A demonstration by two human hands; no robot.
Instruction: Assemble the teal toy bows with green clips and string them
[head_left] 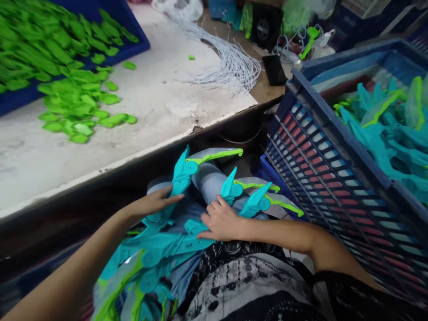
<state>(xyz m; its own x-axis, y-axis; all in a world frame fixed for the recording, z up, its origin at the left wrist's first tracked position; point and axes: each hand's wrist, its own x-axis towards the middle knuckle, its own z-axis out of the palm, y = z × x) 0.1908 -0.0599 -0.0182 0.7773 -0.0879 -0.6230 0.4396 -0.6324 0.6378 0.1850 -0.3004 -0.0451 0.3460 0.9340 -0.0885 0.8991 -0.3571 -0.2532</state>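
Observation:
Several teal plastic toy parts, each with a bright green arm and a clear panel, lie across my lap. My left hand is closed around the body of one teal toy part, its green arm pointing right. Nearby, my right hand has its fingers curled over another teal toy part; its palm side is hidden. Just beyond that hand rests a third teal toy part. More of them form a pile on my lap at lower left, overlapping each other.
A dark blue crate of similar teal parts stands at right. On the white worktop lie loose green pieces, a blue bin of more, and a bundle of white cords. A black phone-like slab sits behind the crate's corner.

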